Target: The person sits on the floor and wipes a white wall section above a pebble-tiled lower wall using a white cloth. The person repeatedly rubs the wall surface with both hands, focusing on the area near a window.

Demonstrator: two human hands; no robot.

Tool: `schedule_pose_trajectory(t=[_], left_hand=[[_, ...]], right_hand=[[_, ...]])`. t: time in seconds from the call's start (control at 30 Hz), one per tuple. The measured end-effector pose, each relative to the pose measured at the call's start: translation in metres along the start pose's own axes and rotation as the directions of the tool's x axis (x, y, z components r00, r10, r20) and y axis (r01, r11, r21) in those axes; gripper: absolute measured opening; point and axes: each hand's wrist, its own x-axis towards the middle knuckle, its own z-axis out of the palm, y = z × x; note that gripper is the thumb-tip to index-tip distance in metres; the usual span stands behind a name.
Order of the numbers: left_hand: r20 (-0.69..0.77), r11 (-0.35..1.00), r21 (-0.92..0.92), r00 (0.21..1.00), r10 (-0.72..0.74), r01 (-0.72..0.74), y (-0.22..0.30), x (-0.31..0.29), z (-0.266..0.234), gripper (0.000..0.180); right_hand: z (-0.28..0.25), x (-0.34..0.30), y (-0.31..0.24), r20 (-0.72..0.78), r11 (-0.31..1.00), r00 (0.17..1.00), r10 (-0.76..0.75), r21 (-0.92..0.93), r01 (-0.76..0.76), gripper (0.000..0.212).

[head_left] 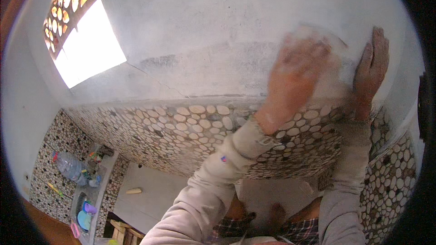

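Note:
My left hand [299, 66] is smeared by motion against the pale grey plastered wall [218, 9]. Beneath its fingers shows the edge of a thin, pale sheet [334, 36], pressed to the plaster; its exact kind is too blurred to make out. To the right, my right hand [372, 66] lies flat on the wall near the corner, fingers stretched upward, holding nothing. Whitish dust seems to cover it. Both arms wear long light sleeves. Darker grey patches and a thin crack mark the plaster left of my hands.
Pebble-covered wall [195, 122] runs below the plaster. At upper left is a bright window opening [91, 45] with a patterned grille. Lower left, a ledge holds a clear plastic bottle [70, 167] and a blue scoop [84, 220]. A wooden stool-like frame [120, 232] stands near the floor.

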Motion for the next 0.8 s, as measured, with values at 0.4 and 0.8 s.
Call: schedule_pose_trajectory(t=[0.4,0.8], left_hand=[[0.107,1.0,0.008,0.994,-0.027,0.026,0.035,0.001,0.024,0.047],[-0.169,0.829,0.52,0.976,-0.135,0.205,-0.03,0.012,-0.042,0.041]], right_hand=[[0.016,-0.016,-0.006,-0.037,0.991,0.997,0.064,-0.117,-0.068,0.041],[0.006,-0.009,0.024,-0.141,0.988,0.98,0.14,0.09,-0.129,0.038]])
